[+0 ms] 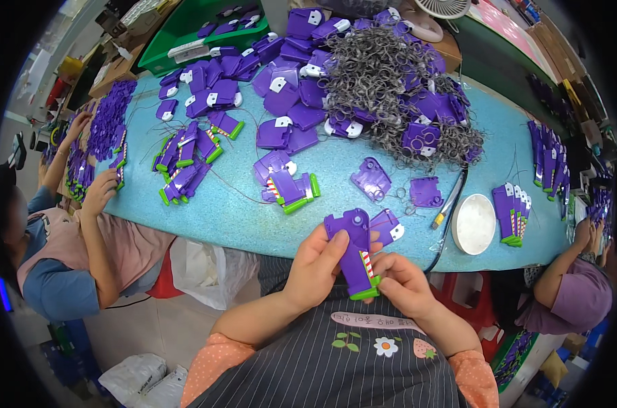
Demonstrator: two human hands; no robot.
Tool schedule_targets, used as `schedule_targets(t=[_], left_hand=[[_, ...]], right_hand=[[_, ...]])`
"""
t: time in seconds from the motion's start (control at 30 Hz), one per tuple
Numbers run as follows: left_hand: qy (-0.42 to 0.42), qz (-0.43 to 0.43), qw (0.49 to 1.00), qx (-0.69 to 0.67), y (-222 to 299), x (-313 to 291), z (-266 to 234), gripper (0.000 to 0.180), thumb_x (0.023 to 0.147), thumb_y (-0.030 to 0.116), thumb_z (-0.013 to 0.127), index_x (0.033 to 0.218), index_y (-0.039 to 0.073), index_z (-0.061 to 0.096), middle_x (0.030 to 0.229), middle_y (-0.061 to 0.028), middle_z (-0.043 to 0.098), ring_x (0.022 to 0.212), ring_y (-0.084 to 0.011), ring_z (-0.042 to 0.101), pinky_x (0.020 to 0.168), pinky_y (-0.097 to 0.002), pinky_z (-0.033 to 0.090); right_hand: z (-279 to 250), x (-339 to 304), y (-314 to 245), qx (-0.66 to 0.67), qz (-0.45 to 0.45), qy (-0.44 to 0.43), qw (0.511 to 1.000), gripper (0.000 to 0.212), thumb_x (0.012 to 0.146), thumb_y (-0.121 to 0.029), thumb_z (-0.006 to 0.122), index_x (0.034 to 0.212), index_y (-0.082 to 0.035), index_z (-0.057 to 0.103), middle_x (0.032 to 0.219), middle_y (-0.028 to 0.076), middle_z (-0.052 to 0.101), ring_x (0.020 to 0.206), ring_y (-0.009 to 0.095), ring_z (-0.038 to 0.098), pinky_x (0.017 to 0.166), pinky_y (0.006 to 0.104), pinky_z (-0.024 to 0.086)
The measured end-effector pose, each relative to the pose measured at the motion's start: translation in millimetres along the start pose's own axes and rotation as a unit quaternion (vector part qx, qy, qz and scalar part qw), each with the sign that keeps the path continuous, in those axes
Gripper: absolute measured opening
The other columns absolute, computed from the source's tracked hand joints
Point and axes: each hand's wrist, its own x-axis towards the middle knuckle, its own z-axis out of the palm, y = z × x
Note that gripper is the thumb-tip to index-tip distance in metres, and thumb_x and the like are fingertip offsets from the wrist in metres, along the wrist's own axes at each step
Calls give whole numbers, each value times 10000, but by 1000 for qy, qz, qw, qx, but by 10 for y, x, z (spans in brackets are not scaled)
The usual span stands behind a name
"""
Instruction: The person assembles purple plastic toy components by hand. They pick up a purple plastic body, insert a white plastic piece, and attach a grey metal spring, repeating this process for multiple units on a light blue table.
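Note:
My left hand (314, 266) grips a purple plastic toy leg part (355, 268) with a green shoe-shaped end and a red-and-white striped strip. Its thumb presses on the purple face near a round hole at the top. My right hand (407, 284) pinches the lower edge by the green end. Just behind the held part, a purple piece with a white corner (388, 228) lies on the table. Two flat purple shells, one translucent (372, 179) and one squarer (426, 193), lie farther off. A small group of green-ended leg parts (291, 190) rests to the left.
A heap of grey metal rings (383, 75) covers purple pieces at the back. A green crate (206, 37) stands at the far left. On the right are a white bowl (474, 224), a yellow-ended cutter (439, 219) and stacked leg parts (512, 211). People sit at both sides of the blue table (213, 224).

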Motion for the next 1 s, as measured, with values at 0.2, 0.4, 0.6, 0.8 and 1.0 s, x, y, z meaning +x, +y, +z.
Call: schedule_targets(t=[0.2, 0.4, 0.6, 0.8, 1.0], left_hand=[[3, -3, 979, 206, 0, -173, -91, 259, 958, 120, 421, 1187, -1, 427, 1092, -187, 595, 925, -246, 635, 792, -336, 527], [-146, -121, 878, 439, 56, -222, 49, 266, 944, 71, 420, 1193, -16, 384, 987, -133, 643, 873, -189, 646, 772, -306, 510], [-15, -112, 987, 117, -71, -115, -106, 285, 951, 75, 436, 1208, -44, 402, 1109, -133, 574, 935, -202, 624, 836, -308, 505], [-36, 23, 993, 107, -72, -129, 45, 283, 955, 79, 434, 1209, -44, 444, 1133, -125, 575, 1007, -173, 586, 888, -308, 479], [-55, 15, 990, 129, -103, -185, 47, 299, 958, 58, 412, 1238, -46, 419, 1159, -121, 559, 1037, -168, 572, 895, -288, 464]], right_hand=[[-163, -108, -150, -134, -47, 184, 973, 352, 971, -180, 397, 1219, 59, 470, 1203, 183, 545, 1016, 230, 581, 850, 333, 475], [-204, 234, -402, -97, -59, 286, 951, 356, 948, -144, 460, 1228, 75, 480, 1083, 158, 604, 904, 178, 627, 754, 253, 496], [111, 131, -368, -400, -83, 233, 883, 176, 882, -51, 558, 1017, 54, 597, 769, 96, 662, 558, 64, 556, 459, 245, 422], [238, 213, -383, -674, -272, 190, 660, 216, 698, 12, 654, 911, 8, 622, 567, 55, 485, 449, 201, 488, 409, 316, 368], [229, 169, -411, -743, -255, 178, 592, 285, 619, -57, 659, 899, -15, 633, 616, 35, 452, 514, 181, 502, 438, 301, 378]])
